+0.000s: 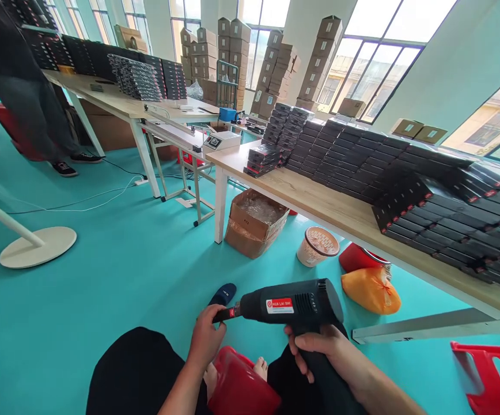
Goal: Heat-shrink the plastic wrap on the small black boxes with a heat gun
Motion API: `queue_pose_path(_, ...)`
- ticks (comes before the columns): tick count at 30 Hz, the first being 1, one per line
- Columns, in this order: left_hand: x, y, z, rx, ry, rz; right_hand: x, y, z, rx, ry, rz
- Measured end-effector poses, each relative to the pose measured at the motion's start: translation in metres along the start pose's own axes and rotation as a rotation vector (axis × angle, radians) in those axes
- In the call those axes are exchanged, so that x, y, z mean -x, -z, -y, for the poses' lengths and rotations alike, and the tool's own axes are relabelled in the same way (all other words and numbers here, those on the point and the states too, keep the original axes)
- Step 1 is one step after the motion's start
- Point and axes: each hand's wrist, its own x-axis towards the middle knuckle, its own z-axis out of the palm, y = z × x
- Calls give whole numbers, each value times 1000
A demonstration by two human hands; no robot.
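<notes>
A black heat gun (254,308) with a red and white label lies nearly level across the lower middle of the head view, its nozzle pointing left. My right hand (323,349) is wrapped round its handle from the right side. Close to the nozzle tip, my left hand (207,334) pinches a small black box (226,314) with a red mark on its end. Much of that box is hidden by my fingers. Below both hands is a red plastic stool (243,383) between my knees.
Stacked black boxes (353,161) line the wooden table (319,196) at the right. Beneath it stand an open carton (254,225), a wastebasket (318,246) and an orange bag (371,290). A person (25,92) stands at the far left near a white stand base (38,246).
</notes>
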Motion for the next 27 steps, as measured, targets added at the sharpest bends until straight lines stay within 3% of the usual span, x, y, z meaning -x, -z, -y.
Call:
queue_pose_path(3,1,2,0,4,-11,-16,-4,-9,3,88,-19,-69)
queue_pose_path(7,-1,3,4,47,-14,-55,-5,-20,7,126,-78,53)
queue_pose_path(9,-2,2,5,46,-6,-79,-6,-23,9,118,-36,8)
queue_pose_path(11,-3,2,7,34,1,-77,-7,-22,10,109,-33,-54)
queue_pose_path(16,-3,1,9,7,-27,-60,-8,-14,3,62,-81,7)
queue_pose_path(20,-3,0,9,3,-40,-69,-6,-12,-6,36,-95,-113)
queue_pose_path(24,-5,0,8,20,-22,-76,-5,-15,-11,-39,-83,57)
queue_pose_path(27,-5,1,8,40,18,-83,-9,-7,-12,-50,-23,-84)
